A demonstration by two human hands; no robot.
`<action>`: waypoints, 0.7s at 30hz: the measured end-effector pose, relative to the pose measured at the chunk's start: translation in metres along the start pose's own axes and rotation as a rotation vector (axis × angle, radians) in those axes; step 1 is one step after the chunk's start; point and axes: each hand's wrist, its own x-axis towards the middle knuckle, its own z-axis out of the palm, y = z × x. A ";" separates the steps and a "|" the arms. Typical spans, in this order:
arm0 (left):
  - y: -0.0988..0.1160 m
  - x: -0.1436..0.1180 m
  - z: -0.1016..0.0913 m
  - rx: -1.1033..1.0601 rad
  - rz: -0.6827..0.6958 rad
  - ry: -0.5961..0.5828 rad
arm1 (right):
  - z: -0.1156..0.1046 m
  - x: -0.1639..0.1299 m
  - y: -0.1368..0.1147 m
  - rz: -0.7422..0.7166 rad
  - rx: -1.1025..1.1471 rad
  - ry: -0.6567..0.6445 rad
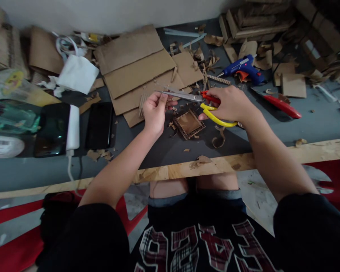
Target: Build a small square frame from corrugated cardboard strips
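Clamped through the red and yellow handles, the right hand [229, 104] holds a pair of scissors [195, 99] with the blades pointing across toward the left hand [154, 111]. That left grip is pinched together on a thin strip of cardboard [167, 100], thumb and fingertips closed at the point where the blade tips meet it; how far the blades stand apart cannot be told. Both hands hover above the dark grey surface [164, 147] rather than resting on it.

Just below the scissors, between the two wrists, lies a small square cardboard frame [189, 124] with a corrugated border, flat on the surface. Loose curls and scraps of cardboard lie around it and nearer the person's body. Beyond the left grip, several flat cardboard sheets [138, 70] overlap one another. Beyond the right grip and off to its outer side sits a blue glue gun [243, 68] on its side, and nearer, just outside the right wrist, a red-handled tool [282, 105] lies on the surface.

Well out from the left grip, on its outer side, two dark phones [99, 124] lie side by side, one with a white block [73, 127] and cord against it. A white paper bag [77, 73] stands farther back on that side. A pale wooden edge [215, 165] borders the surface next to the person's knees.
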 end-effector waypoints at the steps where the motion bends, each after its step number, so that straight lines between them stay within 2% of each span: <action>1: 0.000 0.000 0.000 0.000 -0.008 -0.006 | 0.001 0.000 0.000 0.001 0.000 0.007; 11: 0.004 -0.004 0.000 0.112 -0.060 -0.099 | 0.002 0.001 0.000 -0.036 -0.009 0.031; 15: 0.002 -0.004 -0.001 0.095 -0.069 -0.081 | 0.006 0.002 0.003 -0.078 0.013 0.048; 21: 0.004 -0.003 -0.001 0.022 -0.132 -0.053 | 0.004 0.002 0.001 -0.065 0.009 0.005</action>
